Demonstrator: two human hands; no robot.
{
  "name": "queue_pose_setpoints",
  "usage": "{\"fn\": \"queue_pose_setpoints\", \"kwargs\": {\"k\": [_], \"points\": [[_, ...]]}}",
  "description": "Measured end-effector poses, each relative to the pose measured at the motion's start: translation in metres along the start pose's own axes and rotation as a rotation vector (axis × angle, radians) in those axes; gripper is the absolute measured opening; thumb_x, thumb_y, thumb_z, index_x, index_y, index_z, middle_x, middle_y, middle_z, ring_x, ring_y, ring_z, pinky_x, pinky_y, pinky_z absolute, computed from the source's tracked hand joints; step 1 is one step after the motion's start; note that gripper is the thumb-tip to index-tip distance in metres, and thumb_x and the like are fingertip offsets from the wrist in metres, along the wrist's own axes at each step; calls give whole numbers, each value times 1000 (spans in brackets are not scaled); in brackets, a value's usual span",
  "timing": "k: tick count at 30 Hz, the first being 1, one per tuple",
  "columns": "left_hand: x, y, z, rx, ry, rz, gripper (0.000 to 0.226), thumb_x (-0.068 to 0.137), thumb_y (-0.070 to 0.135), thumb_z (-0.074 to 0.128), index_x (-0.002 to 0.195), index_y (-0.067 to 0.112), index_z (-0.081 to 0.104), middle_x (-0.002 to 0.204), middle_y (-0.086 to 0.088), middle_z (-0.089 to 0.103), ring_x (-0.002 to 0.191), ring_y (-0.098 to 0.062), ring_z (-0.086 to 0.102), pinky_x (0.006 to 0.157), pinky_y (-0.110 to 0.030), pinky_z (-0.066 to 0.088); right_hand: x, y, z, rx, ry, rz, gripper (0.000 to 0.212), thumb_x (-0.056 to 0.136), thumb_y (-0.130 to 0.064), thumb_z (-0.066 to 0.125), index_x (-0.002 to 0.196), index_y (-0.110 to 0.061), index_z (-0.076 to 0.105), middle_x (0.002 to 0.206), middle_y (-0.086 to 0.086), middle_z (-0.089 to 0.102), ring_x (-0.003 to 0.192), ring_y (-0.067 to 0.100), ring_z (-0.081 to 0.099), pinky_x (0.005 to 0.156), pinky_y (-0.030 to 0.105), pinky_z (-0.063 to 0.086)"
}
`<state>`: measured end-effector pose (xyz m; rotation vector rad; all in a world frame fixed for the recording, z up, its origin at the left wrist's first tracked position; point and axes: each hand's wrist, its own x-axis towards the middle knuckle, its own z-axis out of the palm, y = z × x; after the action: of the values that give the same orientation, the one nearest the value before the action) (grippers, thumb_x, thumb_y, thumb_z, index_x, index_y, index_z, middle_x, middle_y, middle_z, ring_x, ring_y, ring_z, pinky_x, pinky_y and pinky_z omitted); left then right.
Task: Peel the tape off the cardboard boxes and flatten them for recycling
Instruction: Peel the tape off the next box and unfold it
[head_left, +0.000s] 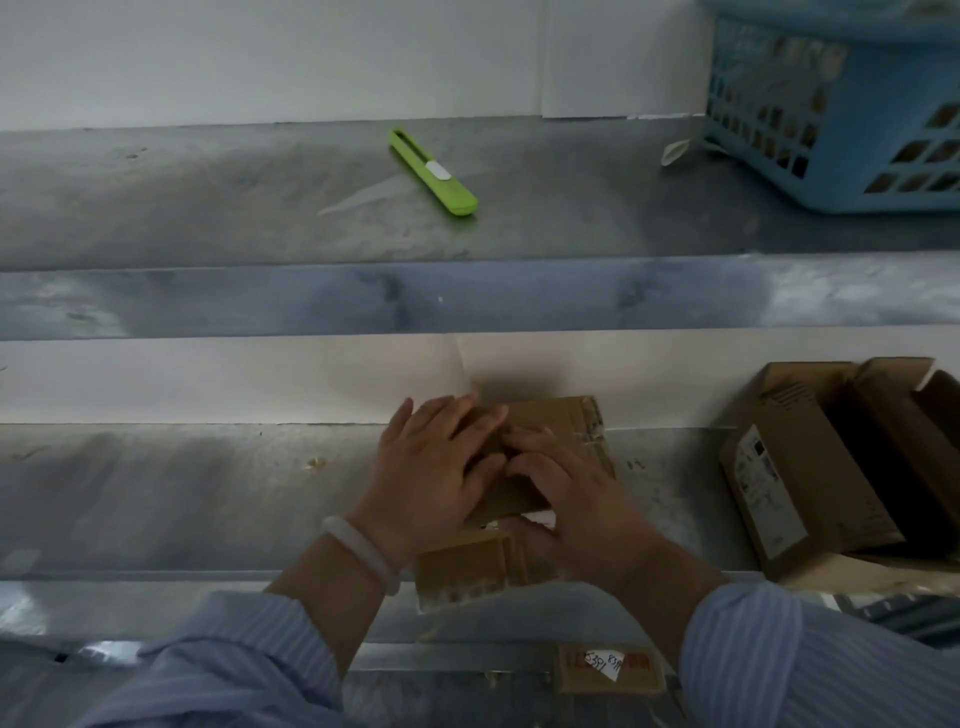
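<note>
On the lower steel counter (182, 493), the left hand (431, 467) and the right hand (566, 488) are both lying open, fingers spread, pressing flat on a small cardboard box (561, 421). Another opened box (831, 467) is sitting near, at the right; a green cutter (434, 171) is lying on the upper shelf.

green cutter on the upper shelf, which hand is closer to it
Left, narrowly. The left hand lies almost straight below the green cutter, pressing on the small cardboard box. The right hand presses the same box, further right.
</note>
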<state>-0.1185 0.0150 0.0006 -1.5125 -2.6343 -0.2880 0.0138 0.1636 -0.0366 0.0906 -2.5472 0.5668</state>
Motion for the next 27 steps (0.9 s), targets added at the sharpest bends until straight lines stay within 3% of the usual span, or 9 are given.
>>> {"fn": "queue_pose_setpoints", "kwargs": {"k": [4, 6, 8, 9, 11, 15, 19, 23, 27], "points": [[1, -10, 6, 131, -54, 16, 62, 90, 66, 16, 147, 42, 27, 153, 6, 31, 139, -20, 27, 117, -46, 12, -31, 10, -10, -15, 135, 391, 51, 86, -43, 62, 132, -24, 49, 138, -8, 44, 128, 7, 39, 105, 28, 37], [6, -11, 5, 121, -68, 41, 64, 89, 66, 15, 146, 41, 29, 152, 5, 33, 138, -21, 30, 117, -47, 13, -43, 16, -16, 85, 78, 672, 50, 90, -42, 59, 136, -28, 46, 129, -16, 46, 120, 2, 41, 98, 20, 37], [10, -10, 3, 114, -86, 54, 66, 88, 66, 15, 146, 40, 30, 151, 5, 33, 138, -21, 30, 117, -48, 13, -48, 20, -17, 261, 18, 827, 27, 91, -40, 60, 118, -33, 61, 106, -22, 61, 104, 1, 58, 77, 3, 39], [11, -9, 3, 125, -92, 57, 66, 87, 66, 13, 146, 40, 28, 152, 5, 32, 138, -21, 29, 117, -48, 11, -50, 21, -17, 330, 25, 868, 16, 91, -38, 61, 106, -35, 66, 93, -24, 65, 94, 0, 63, 67, 1, 39], [11, -6, 3, 151, -90, 44, 66, 88, 67, 13, 147, 41, 25, 153, 5, 29, 140, -21, 25, 118, -49, 8, -50, 21, -17, 412, 67, 937, 10, 90, -38, 63, 97, -36, 70, 83, -24, 68, 84, -5, 64, 59, 3, 39], [11, 10, 4, 151, -20, -56, 58, 92, 55, 29, 145, 34, 35, 151, -3, 36, 140, -26, 29, 117, -51, 11, -52, 20, -21, 558, 220, 1066, 23, 83, -37, 73, 103, -25, 74, 88, -16, 73, 87, 3, 67, 72, 18, 47], [6, 22, 12, 167, -2, -82, 58, 93, 52, 26, 146, 31, 35, 152, -8, 33, 140, -30, 27, 117, -49, 13, -57, 17, -22, 595, 296, 1103, 11, 75, -35, 81, 84, -33, 74, 74, -23, 70, 76, -6, 65, 60, 8, 44], [5, 21, 10, 153, 9, -105, 67, 89, 61, 15, 147, 33, 31, 152, -8, 32, 141, -30, 26, 117, -49, 13, -59, 15, -20, 691, 319, 1095, 10, 78, -26, 79, 88, -27, 77, 83, -12, 75, 85, 5, 69, 77, 26, 55], [11, 26, 13, 171, -35, -178, 79, 80, 78, 4, 149, 39, 15, 155, -9, 22, 143, -30, 14, 118, -50, 6, -54, 14, -23, 566, 306, 1050, 3, 81, -27, 76, 83, -27, 75, 75, -15, 72, 74, -2, 66, 59, 8, 44]]}}
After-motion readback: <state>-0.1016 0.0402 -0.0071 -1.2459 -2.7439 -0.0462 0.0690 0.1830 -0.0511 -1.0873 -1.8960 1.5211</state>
